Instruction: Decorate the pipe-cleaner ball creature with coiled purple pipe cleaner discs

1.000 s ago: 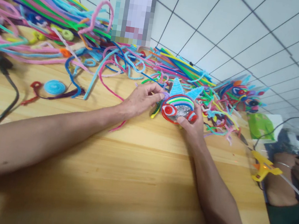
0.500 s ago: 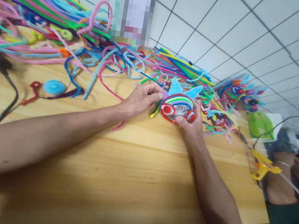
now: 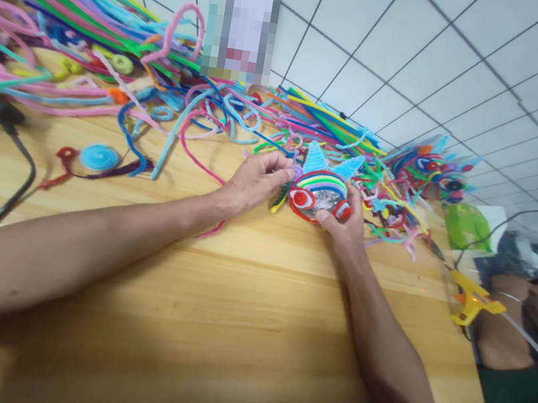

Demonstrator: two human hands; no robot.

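The horned pipe-cleaner mask (image 3: 321, 190) sits in the curled right hand (image 3: 347, 221), thumb on its lower edge. Left of it, the left hand (image 3: 261, 179) pinches what looks like a purple coil (image 3: 296, 172), with crimson pipe cleaner (image 3: 197, 162) near its wrist

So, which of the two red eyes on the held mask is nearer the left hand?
The picture-left red eye, with white around it; the other eye is beside the right hand.
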